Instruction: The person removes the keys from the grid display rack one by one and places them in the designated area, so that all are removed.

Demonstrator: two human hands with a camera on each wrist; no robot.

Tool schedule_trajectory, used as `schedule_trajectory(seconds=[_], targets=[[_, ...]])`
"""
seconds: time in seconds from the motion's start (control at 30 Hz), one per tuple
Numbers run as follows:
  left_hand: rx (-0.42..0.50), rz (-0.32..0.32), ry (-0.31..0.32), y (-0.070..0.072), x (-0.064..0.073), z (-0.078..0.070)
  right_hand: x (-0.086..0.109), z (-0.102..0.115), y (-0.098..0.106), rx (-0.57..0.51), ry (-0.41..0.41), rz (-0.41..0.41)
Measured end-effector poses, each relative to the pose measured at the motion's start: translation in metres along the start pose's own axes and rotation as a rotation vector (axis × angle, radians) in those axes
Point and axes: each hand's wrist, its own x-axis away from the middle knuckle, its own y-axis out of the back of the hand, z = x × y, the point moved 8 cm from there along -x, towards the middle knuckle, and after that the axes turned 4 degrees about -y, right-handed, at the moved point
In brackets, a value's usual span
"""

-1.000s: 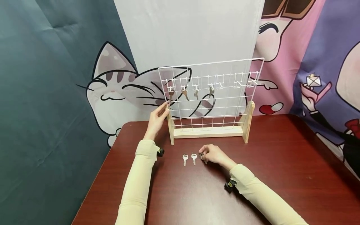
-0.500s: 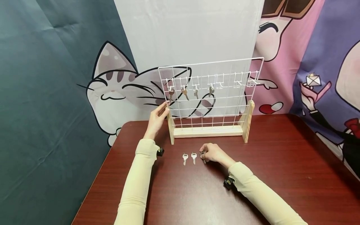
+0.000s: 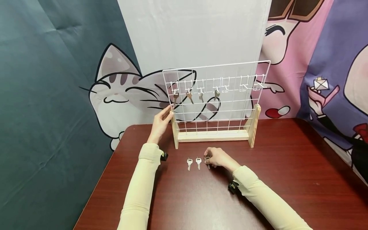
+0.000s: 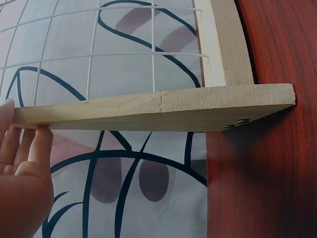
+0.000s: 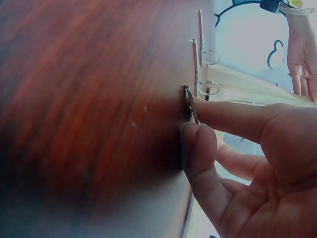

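My left hand [image 3: 159, 126] grips the top of the left wooden upright [image 4: 163, 104] of a white wire-grid rack on a wooden base [image 3: 212, 137]. In the left wrist view the fingers lie beneath the wood and the thumb at its end. My right hand [image 3: 219, 157], low over the table in front of the rack, pinches a key [image 5: 191, 101] between thumb and fingertips; part of the key is hidden by the fingers. Beside it lie two silver keys, a left one [image 3: 189, 164] and a nearer one [image 3: 198, 163], each with a small ring.
Several keys hang from white hooks on the left half of the grid, among them a brown one [image 3: 189, 96] and a grey one [image 3: 217, 93]. Bare hooks [image 3: 244, 86] stick out farther right. The reddish-brown table [image 3: 287, 179] meets a printed cloth backdrop [image 3: 115, 111] behind.
The right hand's fingers have shifted slightly around the key at the table, and its shaft shows more clearly below them. The left hand stays on the rack.
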Motion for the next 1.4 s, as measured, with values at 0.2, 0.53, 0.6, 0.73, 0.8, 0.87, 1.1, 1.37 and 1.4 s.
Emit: schedule_trajectory(seconds=[0.2, 0.53, 0.6, 0.73, 0.8, 0.87, 1.1, 1.37, 1.4], targets=[[0.021, 0.019, 0.013, -0.004, 0.001, -0.013, 0.001, -0.002, 0.003, 0.050, 0.011, -0.008], [0.005, 0.029, 0.029, -0.007, 0.005, -0.030, 0.002, -0.014, 0.004, -0.153, -0.038, 0.063], [0.003, 0.024, 0.026, -0.006, 0.004, -0.030, 0.002, -0.014, 0.005, -0.169, -0.039, 0.057], [-0.001, 0.026, 0.017, -0.007, 0.003, -0.032, 0.001, -0.013, 0.007, -0.138, -0.033, 0.038], [0.004, 0.029, 0.022, -0.006, 0.004, -0.032, 0.000, -0.013, 0.007, -0.120, -0.039, 0.033], [0.004, 0.029, 0.029, -0.006, 0.005, -0.031, 0.001, -0.014, 0.005, -0.110, -0.047, 0.035], [0.011, 0.013, 0.026, -0.002, 0.001, -0.005, 0.003, -0.013, 0.001, -0.105, -0.034, 0.042], [-0.015, -0.002, 0.000, 0.000, 0.000, -0.001, 0.004, -0.013, 0.001, -0.095, -0.022, 0.033], [-0.017, -0.004, 0.000, 0.000, 0.001, -0.001, 0.005, -0.013, 0.001, -0.097, -0.022, 0.034]])
